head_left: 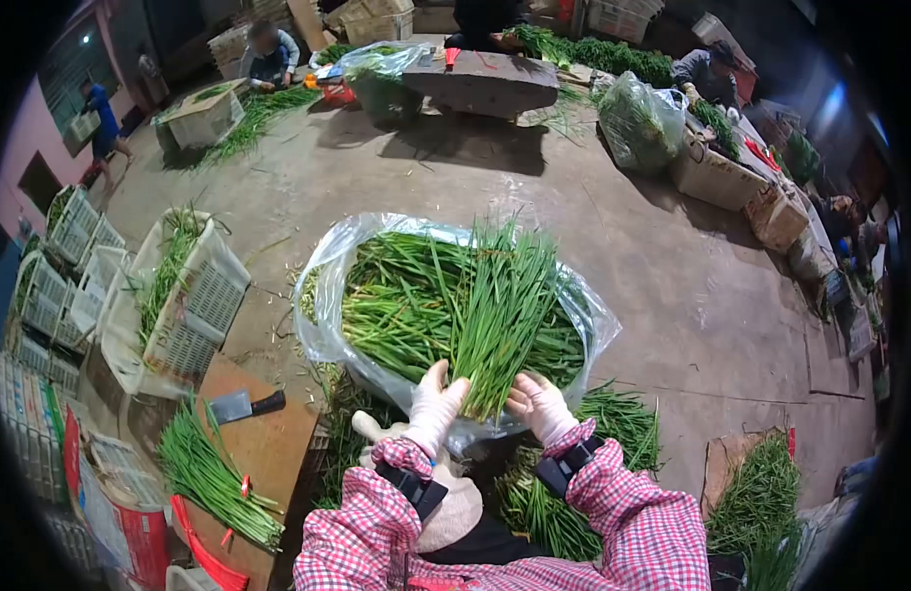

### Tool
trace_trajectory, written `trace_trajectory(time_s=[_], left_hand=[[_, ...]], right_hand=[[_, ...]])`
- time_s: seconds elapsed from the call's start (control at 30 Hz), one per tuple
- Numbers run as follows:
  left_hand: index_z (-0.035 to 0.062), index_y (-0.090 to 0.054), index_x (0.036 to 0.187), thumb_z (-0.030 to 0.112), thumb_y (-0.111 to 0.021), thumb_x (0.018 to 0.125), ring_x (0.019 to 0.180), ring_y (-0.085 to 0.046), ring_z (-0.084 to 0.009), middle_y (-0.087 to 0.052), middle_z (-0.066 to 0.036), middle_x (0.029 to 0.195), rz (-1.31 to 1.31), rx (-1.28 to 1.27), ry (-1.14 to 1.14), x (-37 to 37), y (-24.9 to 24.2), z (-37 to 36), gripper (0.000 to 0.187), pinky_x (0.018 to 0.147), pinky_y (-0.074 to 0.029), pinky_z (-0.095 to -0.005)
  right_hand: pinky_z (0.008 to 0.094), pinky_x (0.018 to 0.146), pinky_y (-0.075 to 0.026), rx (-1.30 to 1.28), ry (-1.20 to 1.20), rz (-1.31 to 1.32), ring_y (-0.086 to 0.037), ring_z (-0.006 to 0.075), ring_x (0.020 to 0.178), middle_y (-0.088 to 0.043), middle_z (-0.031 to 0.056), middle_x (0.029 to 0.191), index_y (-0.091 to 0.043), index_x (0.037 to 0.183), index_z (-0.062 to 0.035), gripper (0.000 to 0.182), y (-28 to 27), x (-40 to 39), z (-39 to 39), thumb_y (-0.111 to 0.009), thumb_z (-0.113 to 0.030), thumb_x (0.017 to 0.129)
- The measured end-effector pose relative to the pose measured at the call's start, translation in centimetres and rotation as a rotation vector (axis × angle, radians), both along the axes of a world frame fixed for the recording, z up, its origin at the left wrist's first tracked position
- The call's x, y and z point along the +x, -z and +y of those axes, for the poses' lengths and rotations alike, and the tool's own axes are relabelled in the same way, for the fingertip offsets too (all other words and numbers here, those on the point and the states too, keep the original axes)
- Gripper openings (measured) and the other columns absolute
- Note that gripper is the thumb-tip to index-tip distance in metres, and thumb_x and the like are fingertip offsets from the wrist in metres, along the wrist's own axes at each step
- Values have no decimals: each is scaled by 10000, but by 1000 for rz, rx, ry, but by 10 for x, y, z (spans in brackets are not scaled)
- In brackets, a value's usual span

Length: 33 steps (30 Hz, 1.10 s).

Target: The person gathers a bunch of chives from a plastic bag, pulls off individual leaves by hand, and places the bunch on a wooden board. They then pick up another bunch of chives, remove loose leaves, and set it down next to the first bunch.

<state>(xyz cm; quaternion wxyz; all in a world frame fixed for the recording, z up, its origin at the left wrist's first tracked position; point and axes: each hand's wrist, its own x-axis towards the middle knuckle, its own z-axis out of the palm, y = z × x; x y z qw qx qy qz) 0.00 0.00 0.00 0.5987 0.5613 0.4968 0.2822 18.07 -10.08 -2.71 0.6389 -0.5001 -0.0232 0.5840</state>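
Note:
Both my hands wear pale gloves and are at the near end of a bunch of long green stalks (500,315). My left hand (437,402) is at the bunch's left side, fingers apart. On its right side is my right hand (540,406), its fingers also spread. The bunch lies on a heap of similar greens (401,295) inside a clear plastic bag (323,281). Whether the fingers press on the stalks is hard to tell.
At left, a cleaver (244,405) and tied greens (214,473) lie on a wooden board (278,443). White crates (195,325) stand beyond. Loose greens (761,492) lie at right. Several people work farther off near a filled bag (638,123) and a stone slab (485,87).

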Motion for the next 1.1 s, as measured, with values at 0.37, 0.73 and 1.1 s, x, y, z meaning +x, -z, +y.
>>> trace_trajectory(time_s=[0.37, 0.73, 1.1], left_hand=[[20, -248, 1419, 374, -731, 740, 1175, -457, -312, -446, -220, 1288, 247, -19, 121, 54, 34, 12, 906, 961, -402, -358], [57, -513, 1225, 250, -649, 851, 922, -604, -204, -570, -145, 1162, -701, -1080, -221, 0, -31, 2, 442, 782, -516, -334], [-30, -582, 1051, 223, -580, 881, 625, -631, -216, -646, -127, 819, -829, -944, -191, -87, -101, -19, 305, 551, -546, -339]], right_hand=[[320, 881, -464, 186, -4, -347, -559, 236, 1038, -566, 108, 1198, -411, 1292, 8, 576, 14, -37, 47, -687, -211, 836], [522, 1002, -286, 78, -638, -1830, -433, 302, 1210, -489, 179, 1281, -409, 1313, -24, 672, -107, -84, 9, -602, -364, 766], [270, 791, -501, 223, -282, -201, -591, 156, 959, -577, 100, 1151, -459, 1297, -11, 595, -133, -35, -29, -685, -291, 822]])
